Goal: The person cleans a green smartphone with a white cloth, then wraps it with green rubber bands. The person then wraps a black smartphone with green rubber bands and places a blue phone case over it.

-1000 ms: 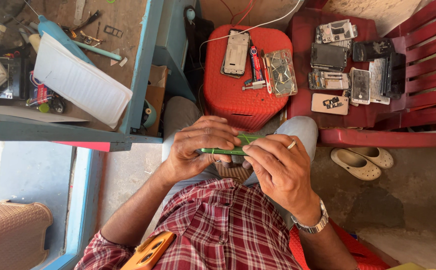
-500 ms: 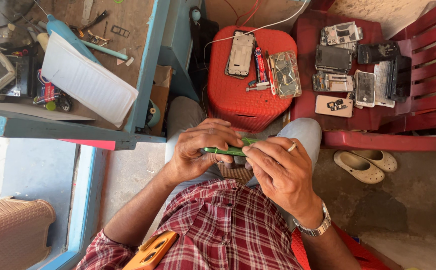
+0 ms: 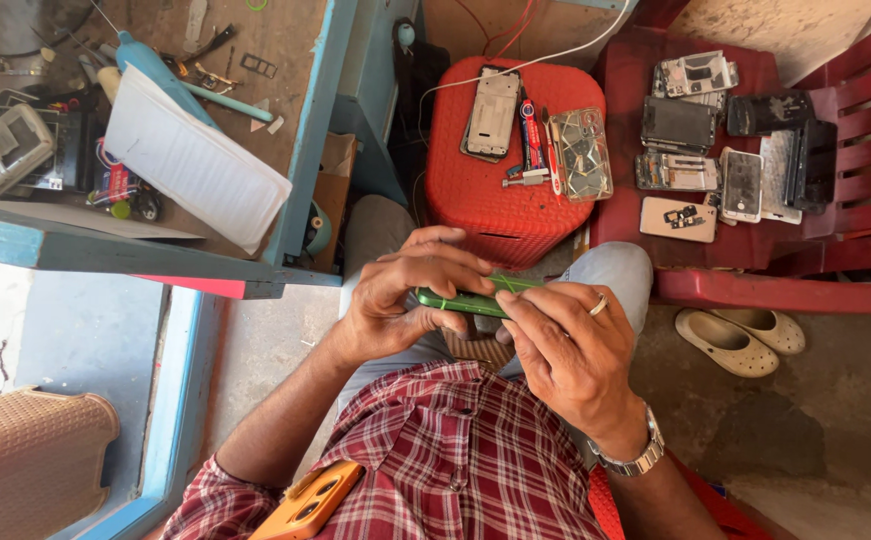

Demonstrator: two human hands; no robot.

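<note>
A green phone [image 3: 467, 299] lies edge-on between both my hands, just above my knees. My left hand [image 3: 410, 292] wraps around its left end, fingers curled over the top edge. My right hand [image 3: 567, 352], with a ring and a metal wristwatch, grips its right end, thumb and forefinger pressed along the edge. An orange phone [image 3: 305, 503] sticks out of my checked shirt's chest pocket.
A red plastic stool [image 3: 485, 195] ahead carries an opened phone, small tools and a clear case. The red chair [image 3: 755, 250] to the right holds several dismantled phones. A blue workbench [image 3: 305, 150] with a white pad and tools stands at left. Beige sandals [image 3: 740, 340] lie on the floor.
Both hands stay on the green phone; my fingers have shifted slightly along its edge. The view has drifted a little.
</note>
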